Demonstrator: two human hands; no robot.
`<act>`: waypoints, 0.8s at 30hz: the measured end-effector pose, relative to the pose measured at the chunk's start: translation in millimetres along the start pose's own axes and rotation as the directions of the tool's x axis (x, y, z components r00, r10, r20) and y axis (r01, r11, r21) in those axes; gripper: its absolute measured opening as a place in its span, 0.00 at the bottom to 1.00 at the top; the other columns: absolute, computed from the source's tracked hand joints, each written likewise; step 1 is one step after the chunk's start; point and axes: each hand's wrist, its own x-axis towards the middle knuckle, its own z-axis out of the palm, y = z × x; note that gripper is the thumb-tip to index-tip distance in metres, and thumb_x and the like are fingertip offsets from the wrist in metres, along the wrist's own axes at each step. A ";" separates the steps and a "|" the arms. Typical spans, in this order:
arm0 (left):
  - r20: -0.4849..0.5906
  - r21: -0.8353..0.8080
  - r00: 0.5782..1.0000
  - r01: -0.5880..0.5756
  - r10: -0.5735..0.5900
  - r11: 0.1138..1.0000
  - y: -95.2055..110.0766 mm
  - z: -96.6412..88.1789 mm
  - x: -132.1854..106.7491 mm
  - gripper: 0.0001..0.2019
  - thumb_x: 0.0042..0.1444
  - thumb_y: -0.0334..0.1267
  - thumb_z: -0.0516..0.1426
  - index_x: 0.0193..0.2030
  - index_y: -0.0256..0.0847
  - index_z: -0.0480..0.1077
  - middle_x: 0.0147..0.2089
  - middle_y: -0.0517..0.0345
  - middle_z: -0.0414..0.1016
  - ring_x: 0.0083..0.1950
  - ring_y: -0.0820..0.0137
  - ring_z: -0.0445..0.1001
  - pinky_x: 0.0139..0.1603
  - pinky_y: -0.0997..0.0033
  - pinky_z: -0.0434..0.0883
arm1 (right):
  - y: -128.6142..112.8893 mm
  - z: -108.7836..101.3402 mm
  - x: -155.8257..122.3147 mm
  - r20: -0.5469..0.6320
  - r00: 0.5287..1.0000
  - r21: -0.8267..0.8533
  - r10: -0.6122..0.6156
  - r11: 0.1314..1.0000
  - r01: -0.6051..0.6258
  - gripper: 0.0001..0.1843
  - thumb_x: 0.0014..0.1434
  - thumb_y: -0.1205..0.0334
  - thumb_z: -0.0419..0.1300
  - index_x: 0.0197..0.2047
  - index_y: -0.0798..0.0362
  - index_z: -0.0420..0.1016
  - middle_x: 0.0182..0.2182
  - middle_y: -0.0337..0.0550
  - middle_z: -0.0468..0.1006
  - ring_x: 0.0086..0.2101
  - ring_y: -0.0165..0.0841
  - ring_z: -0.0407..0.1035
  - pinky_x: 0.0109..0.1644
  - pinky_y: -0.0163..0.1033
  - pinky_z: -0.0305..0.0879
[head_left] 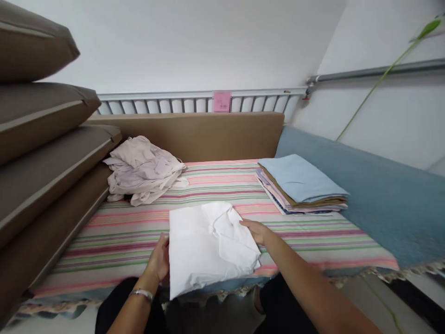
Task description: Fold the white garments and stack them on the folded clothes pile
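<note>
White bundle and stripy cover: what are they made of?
The white bundle looks like thin, matte fabric, maybe cotton, because it creases and folds softly. The striped cover seems matte woven cloth, judging by its dull, coloured bands; the fibre's unclear.

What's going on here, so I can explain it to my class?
A person has both hands on a folded white cloth at the near edge of a striped cover: the left hand at its left side, the right hand at its right. Farther right lies a stack of folded fabrics, light blue on top. Farther left, a crumpled pale heap lies beside piled cushions.
</note>
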 end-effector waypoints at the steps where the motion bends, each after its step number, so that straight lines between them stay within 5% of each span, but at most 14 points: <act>1: -0.007 0.034 1.000 0.014 -0.014 0.999 -0.1 0.8 3.4 0.22 0.50 0.49 0.56 0.48 0.36 0.66 0.39 0.47 0.78 0.40 0.59 0.76 0.44 0.58 0.73 | 6.9 -4.4 2.8 0.017 1.000 0.041 -0.010 0.999 0.010 0.14 0.53 0.65 0.54 0.43 0.58 0.70 0.32 0.50 0.79 0.34 0.38 0.75 0.47 0.47 0.67; 4: -0.086 0.164 0.996 0.028 -0.014 0.986 -0.3 5.9 10.6 0.21 0.46 0.41 0.61 0.46 0.35 0.66 0.36 0.47 0.78 0.36 0.60 0.77 0.40 0.60 0.74 | 12.6 -11.2 8.3 -0.008 0.998 0.079 -0.057 0.995 0.057 0.17 0.48 0.67 0.59 0.44 0.58 0.70 0.33 0.50 0.79 0.34 0.39 0.74 0.45 0.47 0.67; 10: -0.106 0.384 0.961 -0.197 0.255 0.902 19.5 23.6 19.3 0.20 0.42 0.31 0.62 0.45 0.37 0.66 0.31 0.52 0.78 0.29 0.65 0.77 0.33 0.64 0.74 | 10.8 -6.7 16.9 -0.145 0.973 0.035 -0.177 0.982 0.184 0.22 0.44 0.71 0.59 0.45 0.54 0.69 0.31 0.42 0.80 0.30 0.37 0.74 0.39 0.46 0.69; 13: -0.116 0.514 0.939 -0.221 0.323 0.828 32.6 22.4 29.2 0.20 0.44 0.32 0.61 0.47 0.37 0.65 0.33 0.50 0.78 0.28 0.65 0.76 0.32 0.64 0.74 | 13.0 -1.8 17.5 -0.220 0.932 -0.162 -0.288 0.953 0.257 0.21 0.48 0.70 0.55 0.48 0.55 0.67 0.35 0.43 0.79 0.33 0.36 0.74 0.39 0.44 0.70; 16: -0.200 0.738 0.897 -0.127 0.395 0.662 37.0 12.6 39.9 0.23 0.47 0.35 0.59 0.51 0.32 0.63 0.39 0.41 0.77 0.33 0.61 0.77 0.35 0.59 0.74 | 11.7 -1.3 14.7 -0.317 0.888 -0.362 -0.334 0.908 0.212 0.20 0.50 0.70 0.53 0.47 0.58 0.69 0.36 0.47 0.79 0.35 0.38 0.74 0.40 0.45 0.69; 19: -0.129 0.916 0.787 -0.139 0.604 0.377 28.1 5.6 43.6 0.29 0.50 0.40 0.56 0.58 0.29 0.57 0.54 0.33 0.68 0.51 0.54 0.71 0.49 0.53 0.68 | 5.6 1.7 4.8 -0.394 0.833 -0.453 -0.389 0.870 0.192 0.20 0.51 0.69 0.54 0.48 0.59 0.70 0.42 0.54 0.77 0.43 0.43 0.71 0.49 0.50 0.64; 21: 0.125 0.980 0.666 -0.198 0.735 0.013 13.9 6.7 42.0 0.29 0.53 0.43 0.53 0.60 0.32 0.56 0.61 0.36 0.60 0.62 0.53 0.59 0.59 0.51 0.60 | 4.2 13.6 -5.5 -0.399 0.764 -0.574 -0.507 0.788 0.223 0.22 0.53 0.66 0.53 0.53 0.58 0.67 0.50 0.55 0.71 0.52 0.43 0.64 0.57 0.50 0.55; 23: 0.382 0.921 0.584 -0.182 0.716 -0.343 -4.5 11.4 39.7 0.27 0.56 0.46 0.49 0.60 0.35 0.57 0.63 0.40 0.56 0.66 0.52 0.50 0.61 0.48 0.54 | 10.6 33.8 -15.4 -0.254 0.690 -0.778 -0.678 0.567 0.271 0.24 0.57 0.62 0.52 0.57 0.55 0.63 0.56 0.53 0.64 0.57 0.41 0.56 0.62 0.48 0.47; 24: 0.445 0.883 0.581 -0.159 0.681 -0.441 -14.0 14.2 38.9 0.27 0.57 0.47 0.48 0.61 0.37 0.57 0.64 0.42 0.55 0.66 0.51 0.48 0.61 0.45 0.53 | 17.3 45.0 -19.0 -0.126 0.661 -0.867 -0.740 0.406 0.289 0.25 0.58 0.59 0.51 0.59 0.53 0.62 0.58 0.50 0.62 0.59 0.40 0.52 0.63 0.48 0.44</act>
